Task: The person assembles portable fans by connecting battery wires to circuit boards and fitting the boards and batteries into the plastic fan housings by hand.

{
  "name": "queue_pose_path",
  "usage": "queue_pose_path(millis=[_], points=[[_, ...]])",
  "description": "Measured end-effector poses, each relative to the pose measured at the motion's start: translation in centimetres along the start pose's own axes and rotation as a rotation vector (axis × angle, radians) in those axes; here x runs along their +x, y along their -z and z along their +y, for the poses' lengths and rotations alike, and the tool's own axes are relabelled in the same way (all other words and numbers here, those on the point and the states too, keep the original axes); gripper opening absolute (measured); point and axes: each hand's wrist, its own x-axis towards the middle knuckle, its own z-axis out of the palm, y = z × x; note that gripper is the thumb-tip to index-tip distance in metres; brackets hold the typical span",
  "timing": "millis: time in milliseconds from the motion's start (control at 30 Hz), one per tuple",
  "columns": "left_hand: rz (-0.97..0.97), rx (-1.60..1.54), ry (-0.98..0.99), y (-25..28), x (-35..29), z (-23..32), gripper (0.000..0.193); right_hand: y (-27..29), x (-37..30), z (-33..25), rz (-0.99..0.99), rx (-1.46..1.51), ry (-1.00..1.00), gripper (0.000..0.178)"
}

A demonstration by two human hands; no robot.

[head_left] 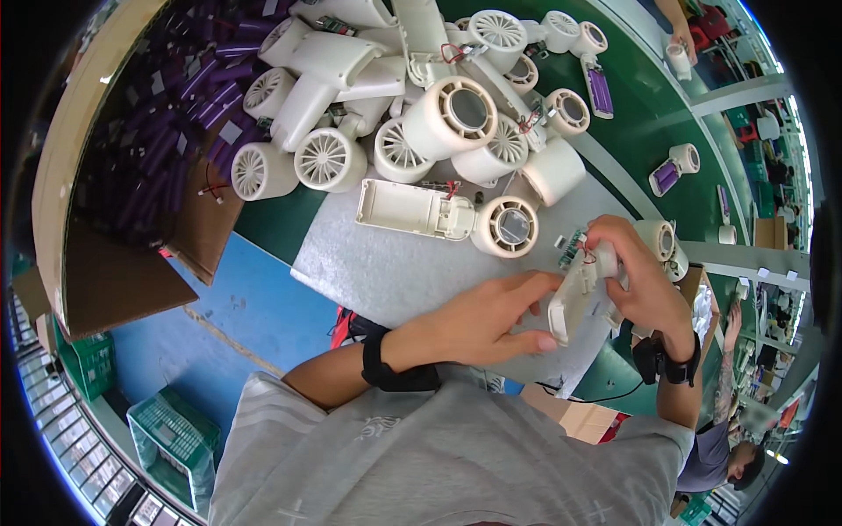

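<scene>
My right hand [638,279] is closed round a white handheld fan housing [574,296], tilted over the right part of the grey foam sheet [351,254]. A small green circuit board [572,249] sticks out at its upper end, and my fingers hide part of the housing. Beside its left edge is my left hand [491,320], thumb and fingers apart; whether the fingertips touch it I cannot tell. Further back on the sheet lies another opened fan housing [408,209], its handle hollow and its round head [506,226] to the right.
A pile of white fan housings [324,74] covers the far table. At left stands a cardboard box [132,280] with many purple battery cells [210,92]. Half-assembled fans [674,171] lie on the green conveyor at right. A person [715,456] sits at lower right; another person's hand [681,39] is far right.
</scene>
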Motion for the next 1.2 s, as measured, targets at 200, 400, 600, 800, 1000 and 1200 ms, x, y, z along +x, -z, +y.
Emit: queue_pose_path(millis=[200,400,600,800,1000,1200], points=[[0.036,0.121,-0.095,0.0,-0.4,-1.3,0.047,0.5,0.8,-1.0,-0.115,-0.128,0.054,0.058],[0.037,0.187,0.007,0.0,-0.2,-0.2,0.043,0.6,0.9,-1.5,-0.157,-0.124,0.045,0.055],[0.147,0.166,0.027,-1.0,-0.2,-1.4,0.043,-1.4,0.7,-2.5,-0.151,-0.271,0.014,0.053],[-0.007,0.335,-0.030,-0.6,-0.3,-1.0,0.042,2.2,1.1,-8.5,0.000,-0.319,-0.108,0.040],[0.137,0.363,-0.204,-1.4,-0.5,-3.9,0.037,0.3,10.4,-16.4,-0.163,-0.256,0.334,0.036],[0.104,0.331,-0.294,-1.0,-0.1,-3.1,0.032,-6.9,22.3,-21.0,-0.185,-0.263,0.690,0.035]])
